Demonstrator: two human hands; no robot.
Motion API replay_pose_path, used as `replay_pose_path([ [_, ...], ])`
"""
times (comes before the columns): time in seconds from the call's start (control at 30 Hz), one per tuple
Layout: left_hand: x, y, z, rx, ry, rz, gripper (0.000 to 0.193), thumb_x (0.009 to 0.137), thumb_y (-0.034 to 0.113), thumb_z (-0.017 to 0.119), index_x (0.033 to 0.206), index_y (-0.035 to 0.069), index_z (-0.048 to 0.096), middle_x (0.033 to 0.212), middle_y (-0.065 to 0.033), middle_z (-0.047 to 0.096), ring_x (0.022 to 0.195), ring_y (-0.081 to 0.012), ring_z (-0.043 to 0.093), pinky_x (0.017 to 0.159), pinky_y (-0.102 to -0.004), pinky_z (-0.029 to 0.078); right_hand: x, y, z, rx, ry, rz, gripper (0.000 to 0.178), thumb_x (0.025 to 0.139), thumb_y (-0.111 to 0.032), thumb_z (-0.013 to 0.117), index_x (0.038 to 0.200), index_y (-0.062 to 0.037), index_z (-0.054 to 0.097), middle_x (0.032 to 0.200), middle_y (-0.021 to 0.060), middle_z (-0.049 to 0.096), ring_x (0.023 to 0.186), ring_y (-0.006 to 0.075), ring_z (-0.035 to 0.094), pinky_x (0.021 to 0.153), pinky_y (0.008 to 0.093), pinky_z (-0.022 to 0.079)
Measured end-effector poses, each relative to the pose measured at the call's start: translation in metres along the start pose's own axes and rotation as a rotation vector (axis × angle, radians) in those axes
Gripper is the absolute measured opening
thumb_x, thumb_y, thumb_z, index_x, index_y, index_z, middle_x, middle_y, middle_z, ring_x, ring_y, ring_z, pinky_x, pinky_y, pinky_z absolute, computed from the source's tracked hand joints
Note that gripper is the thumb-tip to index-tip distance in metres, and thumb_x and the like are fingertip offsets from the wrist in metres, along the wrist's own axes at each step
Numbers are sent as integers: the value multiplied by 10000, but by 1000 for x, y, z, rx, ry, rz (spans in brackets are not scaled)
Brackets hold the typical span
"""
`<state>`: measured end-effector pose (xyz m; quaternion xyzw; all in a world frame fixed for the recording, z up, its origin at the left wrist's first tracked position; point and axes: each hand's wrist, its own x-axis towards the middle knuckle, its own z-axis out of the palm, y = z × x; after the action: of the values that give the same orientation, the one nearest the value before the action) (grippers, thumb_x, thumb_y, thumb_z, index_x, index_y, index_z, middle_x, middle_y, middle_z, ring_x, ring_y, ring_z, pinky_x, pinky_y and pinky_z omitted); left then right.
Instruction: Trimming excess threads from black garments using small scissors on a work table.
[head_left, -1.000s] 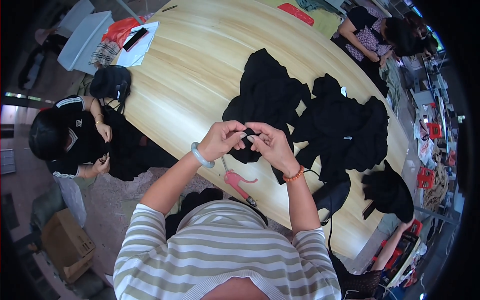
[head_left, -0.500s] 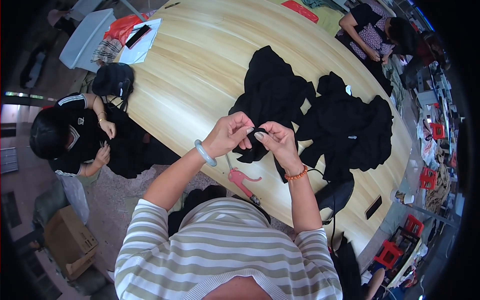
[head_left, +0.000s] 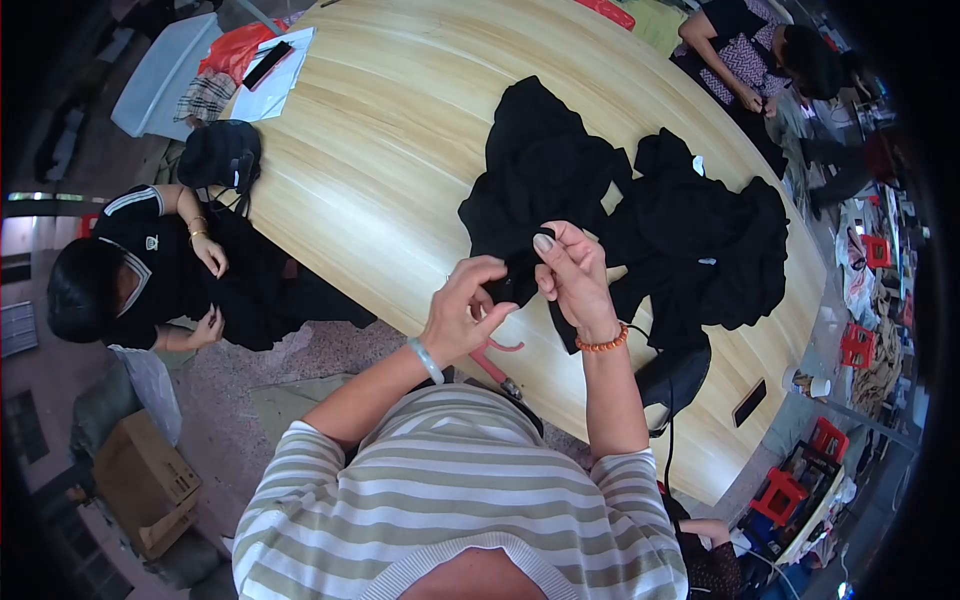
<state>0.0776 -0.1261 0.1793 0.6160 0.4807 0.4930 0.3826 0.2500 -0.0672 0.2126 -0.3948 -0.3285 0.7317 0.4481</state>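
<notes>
My right hand (head_left: 575, 275) is closed in a pinch on a fold of black garment (head_left: 535, 140), which lies bunched on the table. Just left of it, my left hand (head_left: 462, 310) has its thumb and fingers apart, with nothing visible between them. Partly behind the left hand, at the near table edge, lies a red air blow gun (head_left: 492, 365). A second heap of black garments (head_left: 705, 250) with small white tags spreads to the right.
A pale wooden table (head_left: 380, 130) fills the middle. On its right are a black phone (head_left: 749, 402) and a black bag-like item (head_left: 677, 380). A paper cup (head_left: 808, 384) stands beyond the edge. Co-workers sit at left (head_left: 120, 265) and far right (head_left: 735, 60), handling dark cloth.
My left hand has let go of the cloth and moved down and left, its fingers spreading. My right hand has risen slightly, still pinching. The left co-worker's hands have moved apart.
</notes>
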Motion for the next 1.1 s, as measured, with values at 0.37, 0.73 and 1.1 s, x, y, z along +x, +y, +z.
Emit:
replay_pose_path([
  [0.37,12,-11,-7,-522,-216,-391,80,907,25,601,979,-3,622,768,35,583,631,-26,519,571,-179,425,-10,-13,13,-681,128,-385,87,878,13,627,954,18,587,825,22,563,658,53,566,577,181,468],
  [0.73,18,3,-4,-221,-225,-290,63,917,27,581,960,8,622,762,59,543,662,6,421,558,-164,344,-18,-4,-4,-634,-98,-261,99,857,78,560,944,49,597,976,58,529,807,94,559,720,211,484],
  [1.1,28,4,-4,-83,-213,-181,43,858,28,612,878,-8,626,667,-5,540,552,-59,426,489,-230,340,-22,14,-8,-526,-52,-266,99,877,36,596,974,42,612,1010,56,557,829,71,556,719,208,474],
])
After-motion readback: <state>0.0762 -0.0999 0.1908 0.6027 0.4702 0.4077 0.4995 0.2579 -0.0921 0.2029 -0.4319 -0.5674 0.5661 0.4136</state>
